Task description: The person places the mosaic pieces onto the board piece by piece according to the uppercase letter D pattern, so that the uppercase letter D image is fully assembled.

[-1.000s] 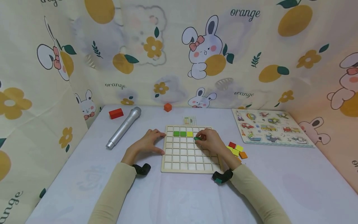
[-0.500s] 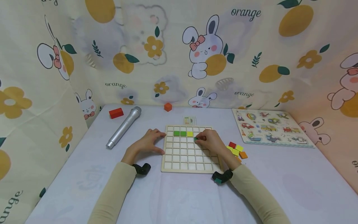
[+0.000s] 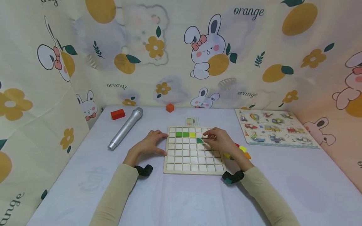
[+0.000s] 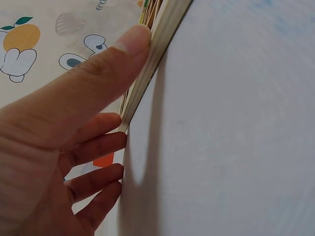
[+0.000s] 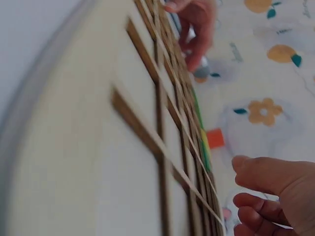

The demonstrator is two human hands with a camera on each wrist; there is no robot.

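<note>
A square wooden grid board lies on the table in the head view. Two green tiles and a yellow tile sit side by side in its second row. One row lower and to the right is another green tile. My left hand rests against the board's left edge, thumb and fingertips spread along it; the thumb touches the rim in the left wrist view. Just right of the lower green tile hovers my right hand, its thumb and fingers apart with nothing between them in the right wrist view.
Several loose red, yellow and orange tiles lie right of the board, partly behind my right wrist. A small printed grid card sits behind it. Farther out are a silver microphone, red block, orange-red cube and picture puzzle board.
My right hand has let go of the green tile, which now lies in the third row, and has moved slightly right. The left hand stays at the board's edge.
</note>
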